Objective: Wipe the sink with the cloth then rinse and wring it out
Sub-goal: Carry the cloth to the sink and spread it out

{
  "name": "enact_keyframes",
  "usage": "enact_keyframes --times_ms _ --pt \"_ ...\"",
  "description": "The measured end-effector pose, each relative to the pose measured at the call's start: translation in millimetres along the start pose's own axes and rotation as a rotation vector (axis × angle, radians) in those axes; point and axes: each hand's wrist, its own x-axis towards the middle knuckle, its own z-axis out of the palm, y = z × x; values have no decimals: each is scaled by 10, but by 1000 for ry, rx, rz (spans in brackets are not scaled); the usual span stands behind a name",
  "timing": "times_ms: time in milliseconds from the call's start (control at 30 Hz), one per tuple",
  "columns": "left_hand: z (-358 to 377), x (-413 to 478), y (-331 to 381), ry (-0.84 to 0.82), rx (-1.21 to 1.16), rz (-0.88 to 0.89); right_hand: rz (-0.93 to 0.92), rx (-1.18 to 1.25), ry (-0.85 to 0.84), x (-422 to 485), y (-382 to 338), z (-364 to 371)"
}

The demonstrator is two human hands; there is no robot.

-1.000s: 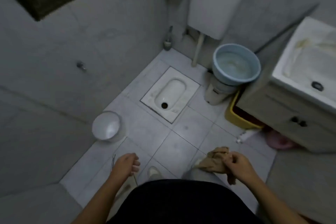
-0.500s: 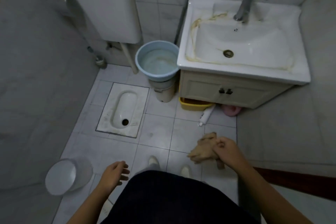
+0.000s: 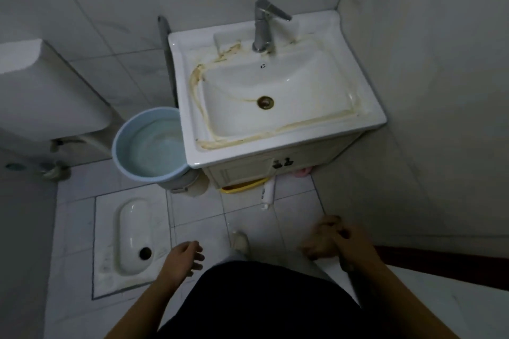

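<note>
A white sink [image 3: 325,129] on a cabinet fills the upper middle of the head view, with brown-yellow stains along its rim and a chrome tap [image 3: 264,27] at the back. The drain [image 3: 265,102] is rusty. My right hand [image 3: 349,242] is low at the right, well in front of the sink, shut on a crumpled tan cloth [image 3: 319,239] that looks blurred. At the lower middle my left hand [image 3: 184,259] hangs over the floor with loosely curled fingers and nothing in it.
A light blue basin [image 3: 148,146] with water stands left of the sink cabinet. A squat toilet [image 3: 132,237] is set in the floor at the left, a white cistern [image 3: 41,88] above it. A white bottle [image 3: 268,191] lies by the cabinet. Walls close in on the right.
The view has swung right and moved closer, so the sink is now centred and larger. My right hand keeps the cloth and both hands stay low.
</note>
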Motion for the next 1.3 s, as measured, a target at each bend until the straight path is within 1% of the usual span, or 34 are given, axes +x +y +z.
enact_keyframes --times_ms 100,167,233,333,400,467,567,633,700,800,867,1000,1133,1300 --pt "120 158 661 -66 116 92 38 83 31 68 36 -207" --pt "197 230 1017 -95 148 153 85 74 15 204 30 -304" --pt "265 286 1301 -108 158 183 101 40 -30 322 -82 -397" --pt "343 314 1570 -101 150 189 74 63 15 562 -356 -518" --pt "380 321 1679 -72 139 188 -10 5 -74 742 -586 -587" --pt "400 317 1759 -18 109 182 -136 -60 -127 989 -911 -666" --pt "434 252 1822 94 14 150 -360 -151 -293 1181 -1629 -808" --pt "490 182 1865 153 -51 144 -466 -209 -407 1257 -2089 -903" --pt "550 104 1943 209 -121 149 -564 -197 -512 1292 -2555 -982" --pt "600 -10 2077 273 -211 165 -685 -164 -603 1275 -3144 -1013" --pt "594 -57 2186 305 -240 181 -752 -151 -595 1284 -3436 -979" --pt "498 -53 2464 334 -259 240 -811 -111 -524 1413 -3764 -846" --pt "356 43 2791 325 -264 301 -780 -118 -439 1686 -3888 -768" --pt "321 434 3301 221 -226 319 -693 -125 -396 2092 -3892 -647"
